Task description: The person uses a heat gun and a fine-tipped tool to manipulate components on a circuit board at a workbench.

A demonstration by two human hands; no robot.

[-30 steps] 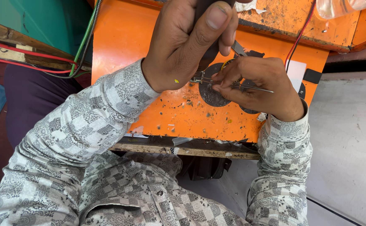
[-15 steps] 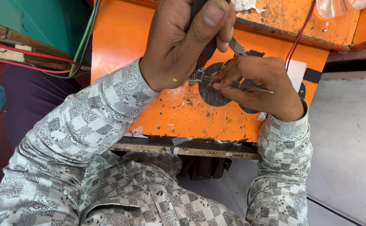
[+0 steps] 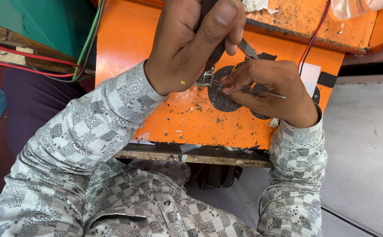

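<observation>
Workbench [image 3: 156, 109]: orange metal, scratched and speckled, its near edge toward the person.
Left hand [image 3: 187, 44]: closed in a fist around a dark tool handle [image 3: 213, 52], held steeply upright.
Right hand [image 3: 272, 87]: pinched shut on thin metal tweezers [image 3: 268, 93], long axis running left-right.
Small circuit piece [image 3: 204, 80]: found mid-bench, between both hands, touched by the tweezers; right hand nearer.

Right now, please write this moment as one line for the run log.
left hand: grips dark tool handle | right hand: pinches thin metal tweezers | small part on orange bench | red wire behind
</observation>
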